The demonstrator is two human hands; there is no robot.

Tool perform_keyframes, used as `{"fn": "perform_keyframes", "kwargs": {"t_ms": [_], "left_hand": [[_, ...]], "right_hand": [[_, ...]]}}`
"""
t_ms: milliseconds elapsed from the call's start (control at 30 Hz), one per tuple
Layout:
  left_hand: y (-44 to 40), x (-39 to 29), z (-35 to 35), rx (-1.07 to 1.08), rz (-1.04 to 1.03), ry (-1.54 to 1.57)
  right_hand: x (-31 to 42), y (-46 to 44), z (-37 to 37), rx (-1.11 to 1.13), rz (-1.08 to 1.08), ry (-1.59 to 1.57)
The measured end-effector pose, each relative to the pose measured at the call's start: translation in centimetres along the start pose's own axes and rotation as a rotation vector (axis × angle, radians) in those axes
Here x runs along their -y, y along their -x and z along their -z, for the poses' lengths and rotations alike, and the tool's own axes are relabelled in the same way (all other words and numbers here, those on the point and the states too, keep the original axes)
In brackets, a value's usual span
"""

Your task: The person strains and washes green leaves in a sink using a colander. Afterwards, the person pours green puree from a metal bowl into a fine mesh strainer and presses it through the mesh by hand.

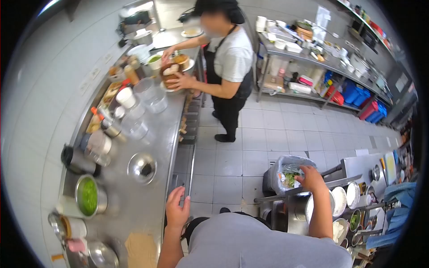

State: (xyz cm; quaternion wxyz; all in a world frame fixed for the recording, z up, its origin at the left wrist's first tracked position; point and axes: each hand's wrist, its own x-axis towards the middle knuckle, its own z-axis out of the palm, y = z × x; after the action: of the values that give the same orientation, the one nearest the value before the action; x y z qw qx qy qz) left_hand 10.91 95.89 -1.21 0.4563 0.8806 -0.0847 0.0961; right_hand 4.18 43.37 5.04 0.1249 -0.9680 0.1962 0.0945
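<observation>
My left hand (178, 207) is raised beside the edge of the steel counter (154, 201), fingers apart and nothing in it. On that counter, closest to this hand, sits a small metal bowl (142, 168) with something dark inside. Over to the right, my right hand (312, 179) hangs near the rim of a lined trash bin (292, 164) holding green scraps. Its fingers are bent but apart, and I see nothing between them. A pot of chopped greens (89, 196) stands by the wall on the left.
A co-worker (228, 58) at the counter's far end holds a round brown basket (171, 76) with white pieces in it. Clear plastic tubs (151, 94) line the counter. Food containers (339, 201) fill the station at my right. A loaded steel shelf (313, 53) stands behind.
</observation>
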Motion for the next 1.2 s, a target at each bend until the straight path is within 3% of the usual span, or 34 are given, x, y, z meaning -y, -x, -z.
{"fn": "perform_keyframes", "kwargs": {"t_ms": [100,233,433,533,567,633,700,800,867,967,1033,1133,1200], "left_hand": [[-4.4,-0.6,-3.1,0.077,-0.052,0.025],[-10.4,0.1,-7.8,0.198,-0.133,0.014],[-20.8,-0.2,-15.9,0.322,-0.182,0.083],[-26.0,-1.5,-20.4,0.432,-0.215,0.170],[-27.7,-2.2,-21.8,0.485,-0.193,0.189],[-31.2,-3.6,-25.6,0.561,-0.221,0.243],[-34.3,-4.6,-30.4,0.723,-0.234,0.347],[-38.4,-9.3,-36.9,0.950,-0.297,0.263],[-40.1,-12.6,-41.4,1.130,-0.402,0.156],[-41.2,-19.0,-48.4,1.238,-0.517,0.282],[-41.5,-23.7,-53.6,1.274,-0.500,0.325],[-42.1,-26.7,-62.2,1.334,-0.500,0.357],[-42.7,-28.8,-68.7,1.357,-0.551,0.368]], "right_hand": [[-3.2,0.1,-1.2,0.061,-0.144,-0.024],[-4.0,-0.8,-1.2,-0.016,-0.208,-0.167],[-6.3,-3.7,-0.6,-0.189,-0.670,-0.210],[-8.7,-3.8,-2.0,-0.189,-0.594,0.157],[-9.1,-3.8,-2.1,-0.206,-0.638,0.152],[-7.9,-4.1,-0.6,-0.021,-0.674,0.101],[-7.7,-4.6,-1.3,-0.098,-0.735,0.116],[-7.8,-4.8,-1.1,-0.154,-0.821,0.145],[-8.3,-4.7,-1.4,-0.476,-0.761,0.011],[-9.3,-4.8,-1.3,-0.676,-0.679,-0.069],[-9.3,-5.3,-0.2,-0.702,-0.710,-0.100],[-9.6,-5.8,1.5,-0.465,-0.795,-0.101],[-11.2,-6.0,1.1,-0.459,-0.834,-0.110]]}}
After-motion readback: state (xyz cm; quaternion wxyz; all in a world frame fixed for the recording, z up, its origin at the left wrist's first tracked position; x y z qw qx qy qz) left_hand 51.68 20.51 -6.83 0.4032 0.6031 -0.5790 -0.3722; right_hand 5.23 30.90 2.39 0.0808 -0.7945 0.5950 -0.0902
